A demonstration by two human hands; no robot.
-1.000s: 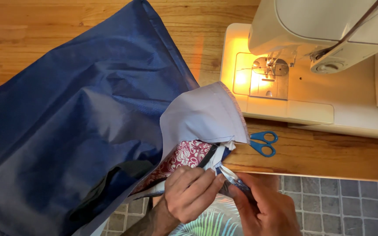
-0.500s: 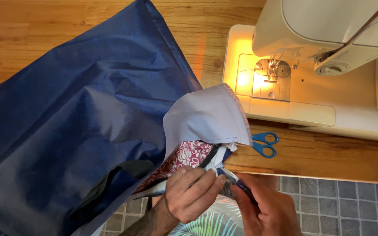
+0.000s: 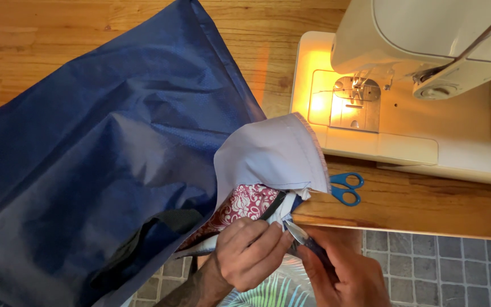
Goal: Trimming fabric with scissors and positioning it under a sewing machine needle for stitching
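A large dark blue fabric piece [image 3: 98,170] spreads over the wooden table, its pale grey underside [image 3: 265,156] folded back near the table's front edge. Under that fold shows a red and white patterned fabric [image 3: 245,206] with a black strap. My left hand [image 3: 248,256] pinches the fabric's edge at the fold. My right hand [image 3: 345,276] holds small thread snips [image 3: 302,239], the metal tips touching the fabric edge right beside my left fingers.
A cream sewing machine [image 3: 427,85] stands at the right with its lamp lit over the needle plate [image 3: 350,105]. Blue-handled scissors [image 3: 345,189] lie on the wooden table [image 3: 427,207] before it. Grey floor tiles [image 3: 444,273] show below the table edge.
Both hands stay at the fabric edge with barely any shift. The view has drifted slightly, nothing else moved.
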